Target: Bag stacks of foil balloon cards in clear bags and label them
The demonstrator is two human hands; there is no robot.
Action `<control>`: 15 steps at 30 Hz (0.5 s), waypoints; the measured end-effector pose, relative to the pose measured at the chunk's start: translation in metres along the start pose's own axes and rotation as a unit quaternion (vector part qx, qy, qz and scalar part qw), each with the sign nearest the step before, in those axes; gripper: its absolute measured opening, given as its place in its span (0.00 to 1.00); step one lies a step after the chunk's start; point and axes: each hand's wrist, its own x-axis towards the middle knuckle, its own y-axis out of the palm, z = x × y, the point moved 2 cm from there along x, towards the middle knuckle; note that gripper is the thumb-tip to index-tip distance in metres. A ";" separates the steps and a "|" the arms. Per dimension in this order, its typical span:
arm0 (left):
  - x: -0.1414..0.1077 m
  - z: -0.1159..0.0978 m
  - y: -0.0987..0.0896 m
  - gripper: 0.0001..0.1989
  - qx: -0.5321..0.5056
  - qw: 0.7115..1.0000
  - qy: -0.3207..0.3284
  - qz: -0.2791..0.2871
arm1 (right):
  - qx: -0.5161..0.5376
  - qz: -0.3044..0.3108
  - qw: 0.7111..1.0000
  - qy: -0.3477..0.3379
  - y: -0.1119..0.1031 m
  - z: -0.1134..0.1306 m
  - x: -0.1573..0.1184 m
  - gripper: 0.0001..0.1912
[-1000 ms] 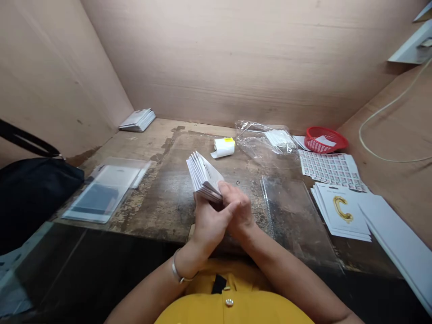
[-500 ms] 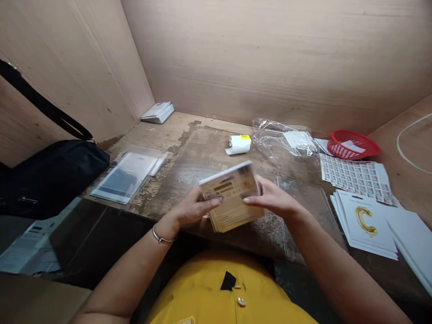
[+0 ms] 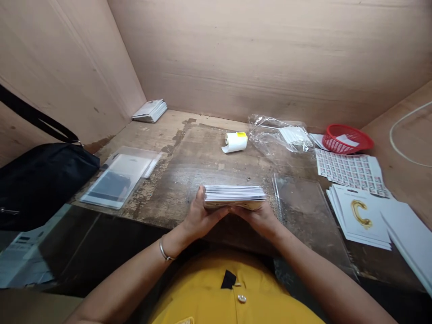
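Observation:
Between my two hands is a stack of cards point(image 3: 235, 193), its white edges facing up and a tan printed face turned toward me. My left hand point(image 3: 199, 215) grips the stack's left end, and my right hand point(image 3: 258, 218) grips its right end. Both thumbs press on the near face, close together at the middle. The fingers behind the stack are mostly hidden. The stack is held over the front part of the worn wooden table point(image 3: 189, 166). Beyond it lies a roll of white labels point(image 3: 236, 142) with a yellow patch.
At the left are clear plastic sleeves point(image 3: 116, 177), a black bag point(image 3: 43, 180) and a small card pile point(image 3: 150, 110). At the right are a plastic bag of white pieces point(image 3: 293, 135), a red basket point(image 3: 347, 137), sticker sheets point(image 3: 349, 171), cards with a gold C point(image 3: 361, 216) and a clear sheet point(image 3: 303, 207).
The stack has turned from slanted, with its tan face showing, to level with its white edges up. My hands have squared around its two ends. The view has shifted slightly.

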 end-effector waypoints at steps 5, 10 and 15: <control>0.028 -0.008 -0.008 0.23 -0.058 0.989 -0.043 0.127 | 0.078 -0.025 0.995 0.062 0.002 0.007 0.012 0.22; 0.028 -0.012 0.007 0.21 -0.125 0.983 -0.105 0.085 | 0.138 -0.085 0.977 0.140 -0.008 0.026 0.002 0.30; 0.007 -0.008 0.033 0.24 -0.234 0.932 -0.239 0.138 | 0.048 -0.150 0.966 0.203 -0.011 0.039 -0.044 0.25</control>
